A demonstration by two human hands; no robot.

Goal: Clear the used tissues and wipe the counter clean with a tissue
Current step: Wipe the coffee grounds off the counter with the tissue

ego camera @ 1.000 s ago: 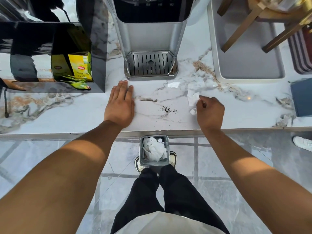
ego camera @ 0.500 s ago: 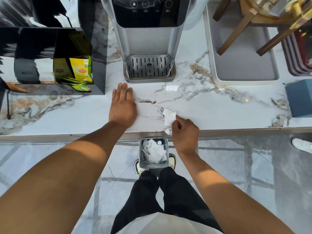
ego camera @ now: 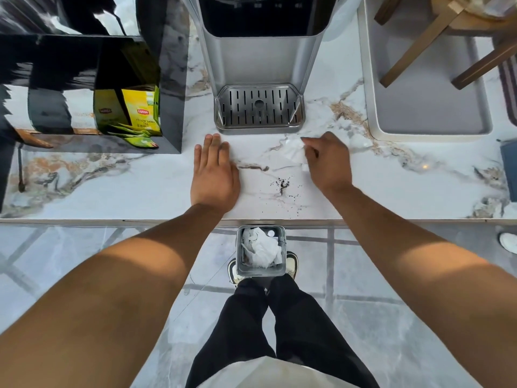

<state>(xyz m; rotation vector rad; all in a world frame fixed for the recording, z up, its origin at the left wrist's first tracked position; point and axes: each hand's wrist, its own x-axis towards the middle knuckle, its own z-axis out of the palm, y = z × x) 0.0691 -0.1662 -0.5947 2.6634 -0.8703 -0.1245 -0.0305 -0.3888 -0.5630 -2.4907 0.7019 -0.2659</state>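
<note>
My right hand (ego camera: 327, 161) presses a crumpled white tissue (ego camera: 293, 151) onto the white marble counter (ego camera: 112, 189), just in front of the dispenser's drip tray. Dark crumbs (ego camera: 283, 185) are scattered on the counter below and left of that hand, near the front edge. My left hand (ego camera: 214, 175) lies flat, palm down and fingers together, holding nothing, to the left of the crumbs. On the floor below the counter edge, between my feet, a small square bin (ego camera: 260, 251) holds crumpled used tissues (ego camera: 261, 247).
A silver water dispenser with a slotted drip tray (ego camera: 258, 109) stands at the back centre. A glossy black organiser with yellow tea packets (ego camera: 141, 112) sits at the left. A grey tray (ego camera: 428, 107) with wooden stand legs is at the right, a blue box (ego camera: 509, 169) at the edge.
My right hand swept the tissue from right of the crumbs toward the front edge, then moved back up to the drip tray. The crumbs are more spread out. My left hand stayed put.
</note>
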